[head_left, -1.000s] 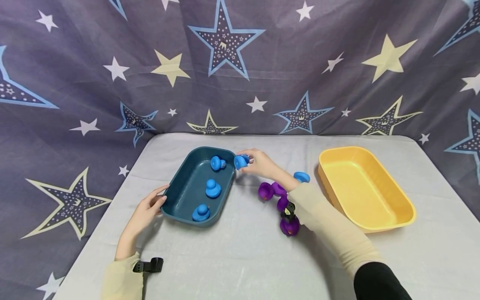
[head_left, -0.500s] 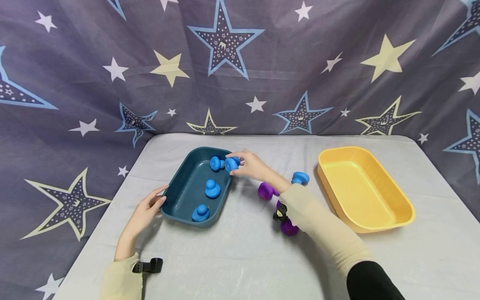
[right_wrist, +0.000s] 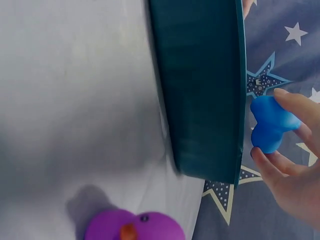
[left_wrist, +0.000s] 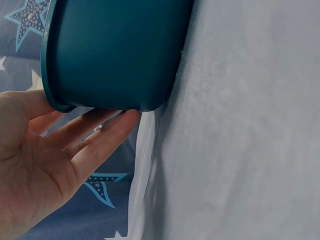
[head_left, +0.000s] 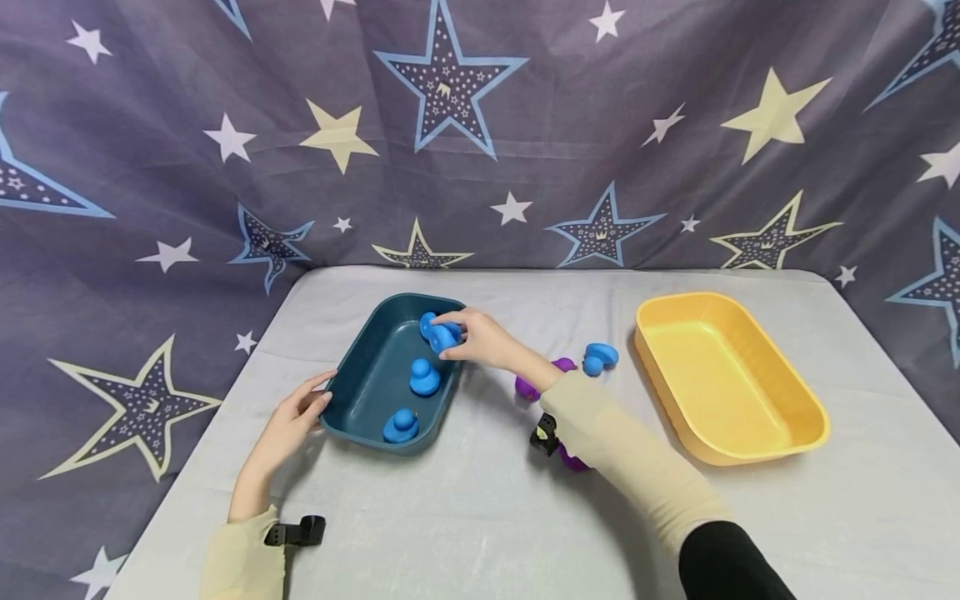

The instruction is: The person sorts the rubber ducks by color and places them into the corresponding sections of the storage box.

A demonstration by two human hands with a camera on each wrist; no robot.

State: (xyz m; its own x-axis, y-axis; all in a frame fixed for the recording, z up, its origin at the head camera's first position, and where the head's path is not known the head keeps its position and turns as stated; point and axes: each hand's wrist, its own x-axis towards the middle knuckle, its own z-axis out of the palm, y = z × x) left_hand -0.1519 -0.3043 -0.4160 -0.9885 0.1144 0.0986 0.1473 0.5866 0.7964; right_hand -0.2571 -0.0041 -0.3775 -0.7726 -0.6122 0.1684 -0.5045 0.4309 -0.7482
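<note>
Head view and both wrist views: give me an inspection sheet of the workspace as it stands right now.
Surface: table under a pale grey cloth.
Job's things: teal tray with three blue ducks lying inside; a fourth blue duck in hand above its far end; one loose blue duck on the cloth.
Clutter: purple ducks partly hidden by the right sleeve; yellow tray, nothing seen in it.
Grippers: right hand pinches the duck; left hand rests straight fingers against the teal tray's near end.
Cables: nothing seen; black wrist mounts only.
Surroundings: star-printed backdrop.
</note>
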